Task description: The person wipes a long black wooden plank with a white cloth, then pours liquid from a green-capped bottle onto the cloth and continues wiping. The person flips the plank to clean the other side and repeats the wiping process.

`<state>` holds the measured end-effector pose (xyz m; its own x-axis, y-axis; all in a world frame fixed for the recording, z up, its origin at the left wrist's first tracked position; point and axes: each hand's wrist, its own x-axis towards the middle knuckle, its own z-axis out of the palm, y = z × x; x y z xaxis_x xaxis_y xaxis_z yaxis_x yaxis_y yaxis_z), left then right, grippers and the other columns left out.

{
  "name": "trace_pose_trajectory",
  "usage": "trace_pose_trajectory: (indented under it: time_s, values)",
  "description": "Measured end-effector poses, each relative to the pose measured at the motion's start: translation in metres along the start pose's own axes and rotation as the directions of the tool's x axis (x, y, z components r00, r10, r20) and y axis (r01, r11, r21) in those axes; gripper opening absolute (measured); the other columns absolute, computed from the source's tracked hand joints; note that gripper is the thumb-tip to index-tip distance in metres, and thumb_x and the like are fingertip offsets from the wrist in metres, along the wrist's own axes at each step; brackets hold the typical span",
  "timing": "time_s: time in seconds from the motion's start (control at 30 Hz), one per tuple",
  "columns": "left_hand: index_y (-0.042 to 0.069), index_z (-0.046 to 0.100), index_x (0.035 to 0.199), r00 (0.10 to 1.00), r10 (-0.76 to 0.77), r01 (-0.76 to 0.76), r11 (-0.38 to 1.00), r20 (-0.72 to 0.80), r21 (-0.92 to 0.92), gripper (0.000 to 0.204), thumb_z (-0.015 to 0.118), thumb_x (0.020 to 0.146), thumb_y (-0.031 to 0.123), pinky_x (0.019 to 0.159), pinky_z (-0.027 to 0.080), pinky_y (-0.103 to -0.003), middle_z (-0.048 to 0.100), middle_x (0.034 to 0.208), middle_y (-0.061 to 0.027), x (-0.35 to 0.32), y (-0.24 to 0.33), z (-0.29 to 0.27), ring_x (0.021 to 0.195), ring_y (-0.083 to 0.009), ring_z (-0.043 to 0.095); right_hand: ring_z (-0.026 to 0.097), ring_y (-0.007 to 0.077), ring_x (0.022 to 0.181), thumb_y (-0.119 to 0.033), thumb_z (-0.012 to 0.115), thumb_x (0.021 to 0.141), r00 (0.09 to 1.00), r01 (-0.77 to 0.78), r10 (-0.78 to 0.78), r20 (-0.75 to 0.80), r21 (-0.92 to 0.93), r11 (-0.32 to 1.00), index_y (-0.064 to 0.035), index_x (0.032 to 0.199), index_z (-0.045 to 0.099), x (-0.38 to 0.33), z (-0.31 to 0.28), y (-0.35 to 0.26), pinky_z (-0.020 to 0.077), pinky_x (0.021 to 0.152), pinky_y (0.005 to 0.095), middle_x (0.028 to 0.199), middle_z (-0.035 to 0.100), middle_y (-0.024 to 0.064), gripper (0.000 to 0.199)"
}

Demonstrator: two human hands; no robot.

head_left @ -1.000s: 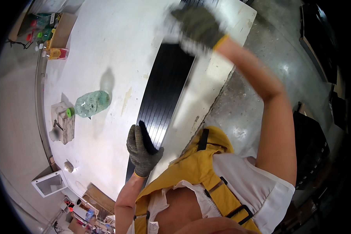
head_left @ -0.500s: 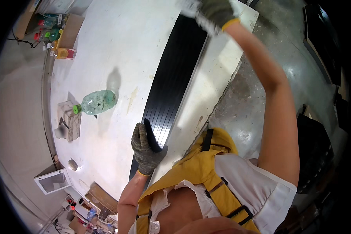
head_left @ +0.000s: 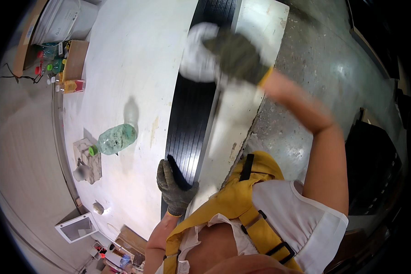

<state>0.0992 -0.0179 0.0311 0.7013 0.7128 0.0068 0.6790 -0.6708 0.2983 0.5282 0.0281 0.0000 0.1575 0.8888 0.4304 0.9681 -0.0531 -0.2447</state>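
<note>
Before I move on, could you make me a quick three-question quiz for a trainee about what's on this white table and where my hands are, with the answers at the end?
1. Multiple choice: what colour is the blurred thing in the right hand, over the dark ribbed panel?
A) red
B) white
C) blue
2. True or false: the left hand is gloved, just as the right hand is.
3. Short answer: which hand is nearer to the green-capped bottle?

Key:
1: B, white; motion blur hides its exact shape.
2: True.
3: The left hand.
</note>
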Motion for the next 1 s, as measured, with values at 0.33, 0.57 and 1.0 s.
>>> trace_pose_trajectory:
  time_s: [0.33,0.57,1.0]
  values:
    - [-0.001,0.03,0.15,0.999,0.034,-0.034,0.999,0.02,0.005,0.116,0.087,0.052,0.024,0.107,0.039,-0.052,0.041,0.145,-0.0265,0.007,-0.003,-0.008,0.13,-0.0447,0.043,0.065,0.0283,0.097,-0.029,0.055,0.093,0.949,-0.31,0.313,0.051,-0.046,0.95,-0.0111,0.111,0.066,0.037,0.019,0.076,0.0542,0.077,0.0404,0.104,0.069,0.0104,0.027]
    - [-0.003,0.029,0.15,0.997,-0.047,0.046,0.999,0.06,0.029,0.116,0.085,0.052,0.026,0.106,0.038,-0.055,0.041,0.143,-0.0307,-0.001,0.004,-0.006,0.127,-0.0474,0.044,0.065,0.0297,0.101,-0.037,0.055,0.095,0.904,0.427,-0.417,-0.098,0.264,0.865,-0.0082,0.127,0.058,-0.078,0.005,-0.084,0.0552,0.077,0.052,0.118,0.061,0.0203,0.043]
    - [-0.002,0.034,0.148,0.997,0.056,-0.055,0.998,0.059,-0.009,0.113,0.086,0.05,0.022,0.104,0.039,-0.055,0.038,0.144,-0.0323,0.007,-0.01,-0.012,0.126,-0.0489,0.043,0.068,0.0302,0.103,-0.029,0.056,0.088,0.853,-0.516,0.468,-0.233,-0.516,0.683,-0.0208,0.109,0.07,0.173,-0.008,0.312,0.0457,0.088,0.0572,0.109,0.072,0.0083,0.026]
